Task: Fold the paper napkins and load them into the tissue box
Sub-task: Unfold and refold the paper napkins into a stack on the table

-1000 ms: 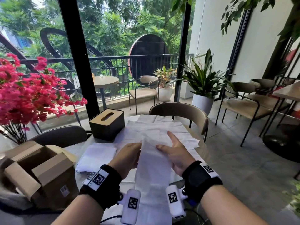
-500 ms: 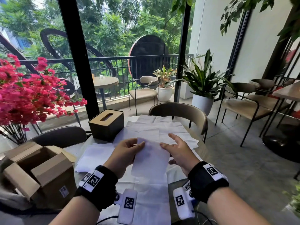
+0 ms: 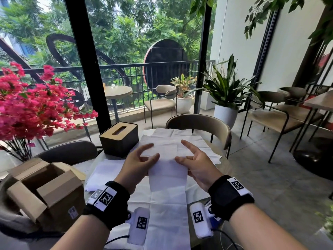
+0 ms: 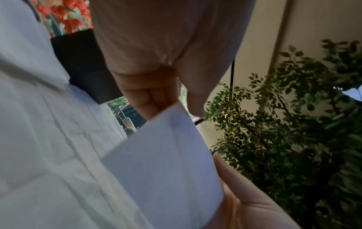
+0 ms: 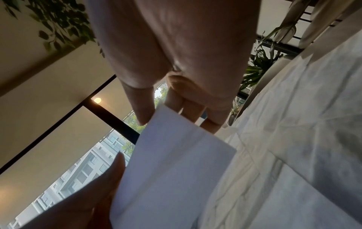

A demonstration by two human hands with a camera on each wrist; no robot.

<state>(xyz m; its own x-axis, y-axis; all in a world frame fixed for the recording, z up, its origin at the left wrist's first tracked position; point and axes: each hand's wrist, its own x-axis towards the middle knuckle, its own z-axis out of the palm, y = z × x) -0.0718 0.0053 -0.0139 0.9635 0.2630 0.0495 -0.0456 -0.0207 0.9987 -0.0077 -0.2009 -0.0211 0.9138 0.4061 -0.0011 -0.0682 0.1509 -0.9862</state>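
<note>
Item: folded napkin [image 3: 166, 170], white, a long strip, held up between my two hands above the table [image 3: 223, 165]. Its far end is lifted; its near end runs down toward my wrists and lies on the other sheets.

My left hand [image 3: 138, 166]: thumb and fingers pinch the strip's left edge; the index finger stretches out past the pinch. In the left wrist view the fingers [image 4: 154, 99] curl behind the paper's corner.

My right hand [image 3: 196, 165]: thumb and fingers nip the strip's right edge, index finger extended forward. The right wrist view shows the thumb [image 5: 143, 111] on one face of the corner and the fingers on the other.

Loose napkins [image 3: 182, 139]: unfolded white sheets spread flat beyond and beneath both hands.

Second stack of napkins [image 3: 106, 170]: lying flat just left of my left hand.

Tissue box [image 3: 119, 138]: black with a wooden slotted lid, closed, ahead and to the left of my left hand, apart from the held strip.

Cardboard box [image 3: 45, 192]: flaps open, well left of my left wrist.

Pink flowers [image 3: 32, 107]: further left, behind the carton.
</note>
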